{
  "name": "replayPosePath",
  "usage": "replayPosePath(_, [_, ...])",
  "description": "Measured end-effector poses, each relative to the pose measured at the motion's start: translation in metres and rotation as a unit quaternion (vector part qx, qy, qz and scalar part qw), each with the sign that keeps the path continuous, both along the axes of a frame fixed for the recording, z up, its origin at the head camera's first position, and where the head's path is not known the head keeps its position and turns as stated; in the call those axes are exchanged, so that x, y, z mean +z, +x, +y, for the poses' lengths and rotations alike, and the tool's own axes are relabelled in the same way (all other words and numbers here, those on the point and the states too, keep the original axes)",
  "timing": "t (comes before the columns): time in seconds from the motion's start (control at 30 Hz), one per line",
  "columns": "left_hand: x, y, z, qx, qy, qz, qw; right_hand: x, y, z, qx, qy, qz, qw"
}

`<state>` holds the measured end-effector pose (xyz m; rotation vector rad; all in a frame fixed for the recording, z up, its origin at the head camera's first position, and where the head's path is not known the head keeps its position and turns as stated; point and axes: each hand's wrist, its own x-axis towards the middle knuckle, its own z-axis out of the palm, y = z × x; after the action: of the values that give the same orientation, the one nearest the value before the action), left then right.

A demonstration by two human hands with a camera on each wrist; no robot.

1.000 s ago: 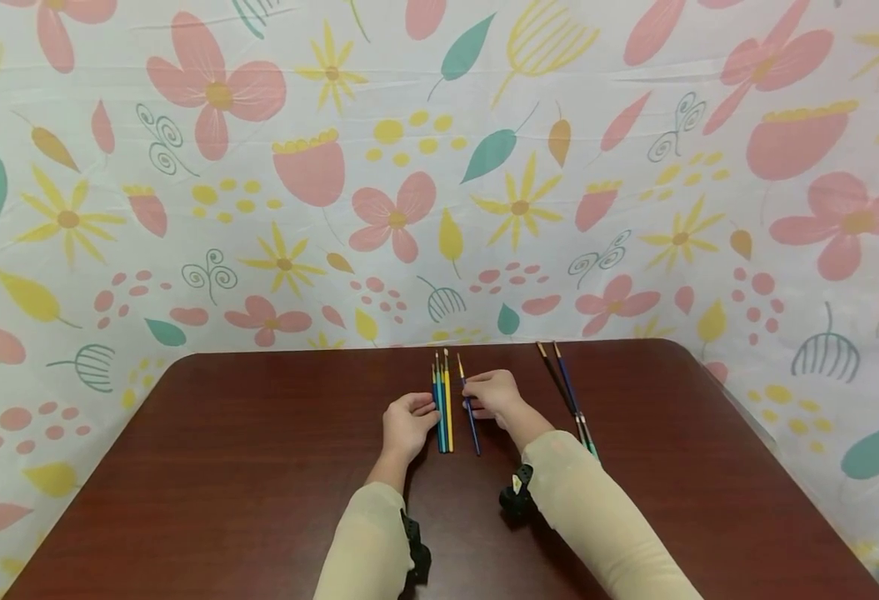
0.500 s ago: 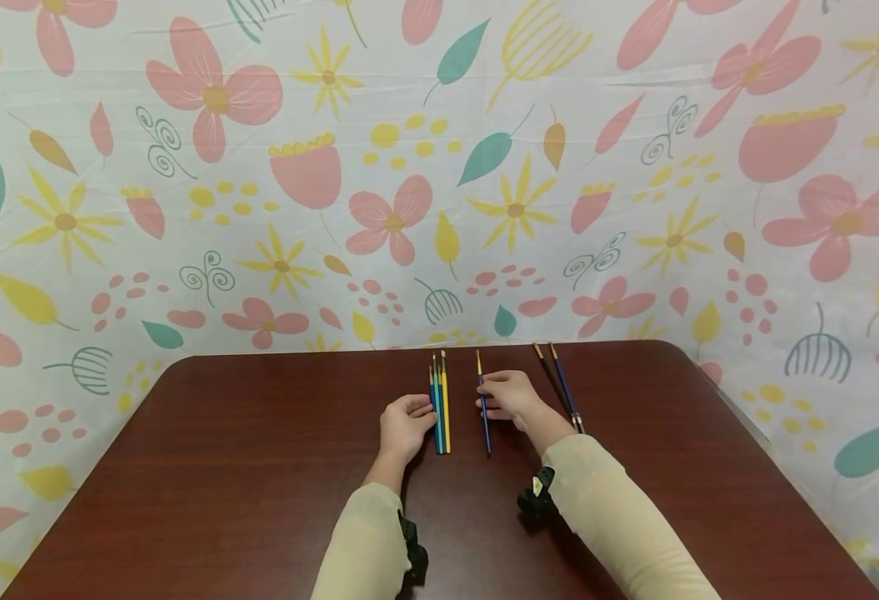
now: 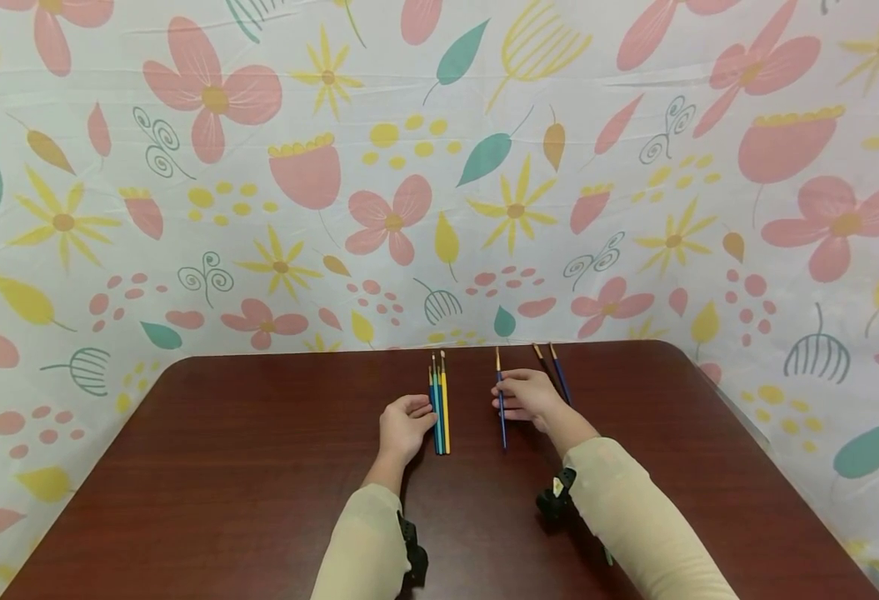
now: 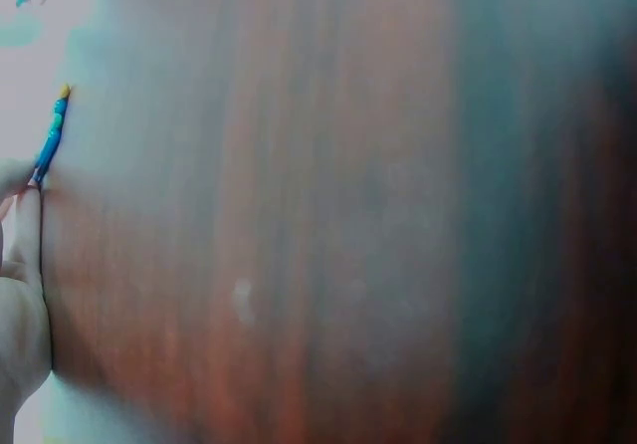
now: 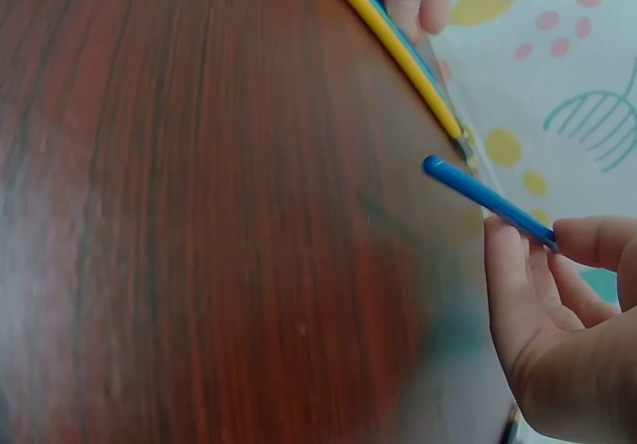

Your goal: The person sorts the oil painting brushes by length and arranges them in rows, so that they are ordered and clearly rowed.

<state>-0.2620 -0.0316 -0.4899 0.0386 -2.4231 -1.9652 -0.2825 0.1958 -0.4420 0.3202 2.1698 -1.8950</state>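
My left hand (image 3: 403, 429) pinches the left side of a row of slim paintbrushes (image 3: 446, 417), several blue and teal ones with a yellow one at the right, bristles toward the wall. Part of that hand (image 4: 22, 315) and a blue brush end (image 4: 52, 135) show at the left wrist view's edge. To the right, my right hand (image 3: 535, 398) holds a single blue paintbrush (image 3: 502, 429) between thumb and fingers, its tan tip pointing at the wall. The right wrist view shows its blue handle end (image 5: 488, 200) sticking out past the fingertips, with the yellow brush (image 5: 398, 51) beyond.
Another dark paintbrush (image 3: 538, 353) and a blue one (image 3: 559, 371) lie on the brown table (image 3: 222, 467) behind my right hand, partly hidden by it. A bit of green handle (image 3: 608, 557) shows beside the right sleeve. A flowered cloth (image 3: 394, 100) hangs behind the table.
The right hand has moved right with the blue paintbrush, away from the row and toward the other brushes, covering more of them. My left hand has stayed at the row.
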Motion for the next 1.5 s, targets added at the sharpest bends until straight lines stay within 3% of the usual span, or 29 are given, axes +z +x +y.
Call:
replayPosePath(0.3, [0.0, 0.0, 0.001, -0.003, 0.011, 0.001, 0.9999, -0.001, 0.001, 0.018, -0.001, -0.019, -0.011, 1.0])
replayPosePath(1.13, [-0.001, -0.002, 0.0, 0.005, 0.004, -0.003, 1.0, 0.004, 0.009, 0.059, 0.008, -0.032, 0.025, 0.999])
replayPosePath(1.5, [0.001, -0.001, -0.001, 0.0, 0.001, 0.004, 1.0, 0.002, 0.009, 0.08, -0.033, -0.032, 0.034, 0.998])
